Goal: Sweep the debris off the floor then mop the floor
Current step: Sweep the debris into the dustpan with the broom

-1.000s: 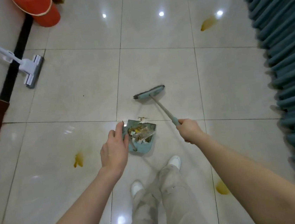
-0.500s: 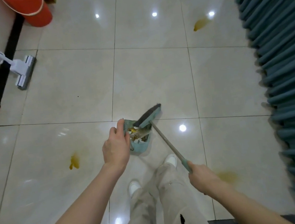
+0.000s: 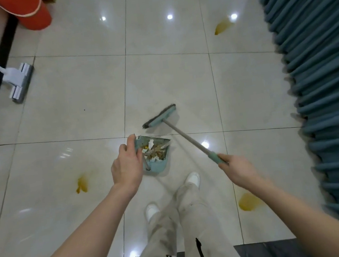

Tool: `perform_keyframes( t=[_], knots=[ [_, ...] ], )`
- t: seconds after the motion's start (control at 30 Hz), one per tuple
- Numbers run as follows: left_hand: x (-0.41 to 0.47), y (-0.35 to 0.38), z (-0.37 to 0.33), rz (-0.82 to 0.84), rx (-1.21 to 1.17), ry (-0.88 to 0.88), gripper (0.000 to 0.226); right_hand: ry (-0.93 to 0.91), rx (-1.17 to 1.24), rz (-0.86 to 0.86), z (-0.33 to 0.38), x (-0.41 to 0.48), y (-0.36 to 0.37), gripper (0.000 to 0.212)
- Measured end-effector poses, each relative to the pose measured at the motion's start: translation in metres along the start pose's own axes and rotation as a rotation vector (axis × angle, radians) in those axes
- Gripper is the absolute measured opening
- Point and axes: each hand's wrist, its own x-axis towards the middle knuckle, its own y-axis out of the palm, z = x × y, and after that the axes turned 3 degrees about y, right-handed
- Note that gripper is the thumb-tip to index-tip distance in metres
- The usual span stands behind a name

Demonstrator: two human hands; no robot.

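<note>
Holding teal dustpan (image 3: 158, 166) | full: paper scraps, yellowish debris (image 3: 154, 151)

Bare tiles (image 3: 169, 75) ahead; curtain (image 3: 322, 68) walls right side.

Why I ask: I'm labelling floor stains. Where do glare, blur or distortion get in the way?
Head view throughout: round glare spots dot the glossy tiles, one beside the far yellow stain; the mop at left looks smeared; the wide lens bends grout lines and the curtain.

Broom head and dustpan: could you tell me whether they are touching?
Apart. The head view shows bare tile between the broom head and the dustpan rim.
</note>
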Motion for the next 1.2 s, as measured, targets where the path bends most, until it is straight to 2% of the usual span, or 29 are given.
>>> perform_keyframes(
  t=[0.17,0.3,0.47,0.7,1.0,1.2],
  knots=[
    [-0.005,-0.002,0.006,0.017,-0.022,0.012,0.038,0.039,0.027,-0.031,0.033,0.052,0.003,0.025],
    [-0.013,-0.002,0.013,0.02,-0.045,0.033,0.038,0.112,0.056,0.028,0.047,0.062,0.023,0.033],
    [-0.018,-0.002,0.021,0.01,-0.063,0.049,0.036,0.094,-0.048,0.128,0.023,0.024,0.066,0.048],
    [-0.017,-0.002,0.014,0.028,-0.056,0.069,0.037,0.067,-0.225,0.177,-0.035,-0.04,0.091,0.05],
    [-0.022,-0.003,0.018,0.034,-0.064,0.075,0.036,0.017,-0.065,0.044,-0.045,-0.055,0.051,0.037],
    [-0.022,-0.004,0.027,0.022,-0.06,0.068,0.037,-0.039,-0.076,-0.057,-0.009,-0.006,0.039,0.026]
  ],
)
